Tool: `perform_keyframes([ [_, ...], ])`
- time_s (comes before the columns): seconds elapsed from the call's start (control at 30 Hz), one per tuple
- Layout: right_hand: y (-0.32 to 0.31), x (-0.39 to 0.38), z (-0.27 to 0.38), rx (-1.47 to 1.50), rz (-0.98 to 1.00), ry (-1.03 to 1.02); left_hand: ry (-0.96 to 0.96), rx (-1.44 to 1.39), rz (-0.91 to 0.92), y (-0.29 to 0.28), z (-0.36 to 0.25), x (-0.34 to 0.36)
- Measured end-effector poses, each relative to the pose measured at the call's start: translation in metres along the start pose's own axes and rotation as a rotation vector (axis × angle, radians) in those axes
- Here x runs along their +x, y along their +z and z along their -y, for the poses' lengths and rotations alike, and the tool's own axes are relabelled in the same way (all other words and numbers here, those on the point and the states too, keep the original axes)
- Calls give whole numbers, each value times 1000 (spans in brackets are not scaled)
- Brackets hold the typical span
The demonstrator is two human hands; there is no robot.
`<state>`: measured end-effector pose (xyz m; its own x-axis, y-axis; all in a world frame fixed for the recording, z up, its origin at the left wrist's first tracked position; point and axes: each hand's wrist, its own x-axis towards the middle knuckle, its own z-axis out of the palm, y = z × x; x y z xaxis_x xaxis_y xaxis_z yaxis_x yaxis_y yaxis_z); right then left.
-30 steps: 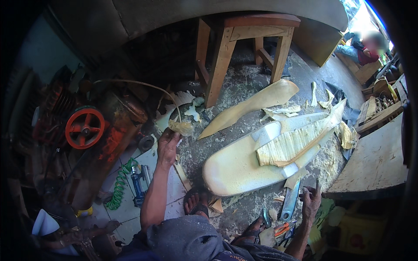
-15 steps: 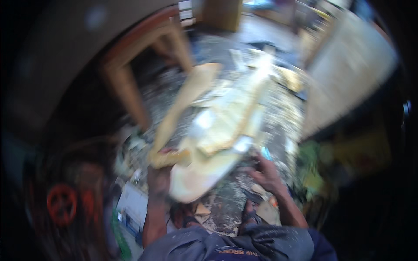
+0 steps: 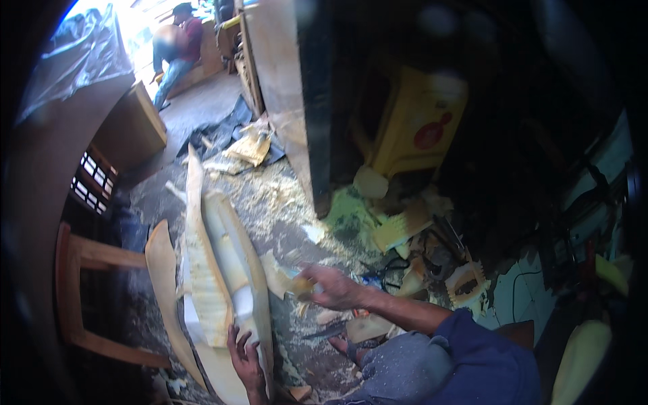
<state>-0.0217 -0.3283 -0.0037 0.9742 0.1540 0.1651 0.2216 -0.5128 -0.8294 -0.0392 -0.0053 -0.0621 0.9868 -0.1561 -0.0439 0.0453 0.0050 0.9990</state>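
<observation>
The left hand [image 3: 244, 359] is pressing open-fingered on the near end of the pale carving [image 3: 219, 270], which is lying on the shaving-strewn floor [image 3: 283, 196] just right of a wooden stool [image 3: 81, 297]. The right hand [image 3: 331, 287] is gripping a wood chip [image 3: 282, 280] right of the carving. Far off, a person [image 3: 177, 47] is sitting.

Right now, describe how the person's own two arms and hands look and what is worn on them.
Both hands are bare, with no gloves. The left hand shows only hand and wrist at the lower edge, with no sleeve in view. The right hand leads back along a bare forearm to a short dark blue sleeve. I can make out no watch, ring or band.
</observation>
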Motion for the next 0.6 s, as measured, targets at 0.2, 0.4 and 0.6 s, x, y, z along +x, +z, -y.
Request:
perform_keyframes([
  [0.2, -230, 9, -50, -427, -931, 36, -53, 109, -201, -19, 64, -7],
  [0.4, -440, 56, -87, -717, -1141, 85, 37, 188, -168, -26, 103, -17],
  [0.6, -548, 109, -145, -694, -1260, -137, 101, 379, -138, -28, 105, -22],
])
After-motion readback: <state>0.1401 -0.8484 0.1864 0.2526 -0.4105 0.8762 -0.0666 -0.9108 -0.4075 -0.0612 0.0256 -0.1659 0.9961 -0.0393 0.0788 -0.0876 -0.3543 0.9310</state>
